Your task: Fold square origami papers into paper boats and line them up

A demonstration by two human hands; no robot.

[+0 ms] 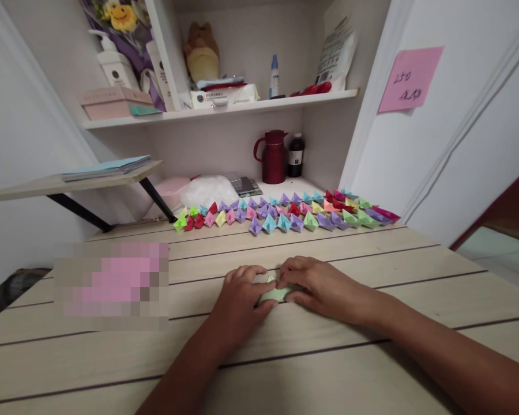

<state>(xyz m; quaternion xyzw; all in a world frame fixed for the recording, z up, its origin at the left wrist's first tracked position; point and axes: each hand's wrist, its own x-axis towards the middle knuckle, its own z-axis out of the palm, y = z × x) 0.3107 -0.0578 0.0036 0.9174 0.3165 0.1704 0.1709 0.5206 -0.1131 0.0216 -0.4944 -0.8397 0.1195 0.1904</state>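
A small piece of pale green folded paper lies on the wooden table between my two hands. My left hand grips its left side, with thumb and index finger on the paper. From the right, my right hand pinches the other side, fingertips near the paper's raised middle point. Fingers cover part of the paper, so its full shape is hidden. Beyond my hands, rows of small folded paper boats in many colours stand along the table's back.
A raised wooden stand bearing blue papers is at left. Below it lies a blurred-out pink patch. A red jug and dark bottle stand at the back, under a loaded white shelf. A pink note hangs at right.
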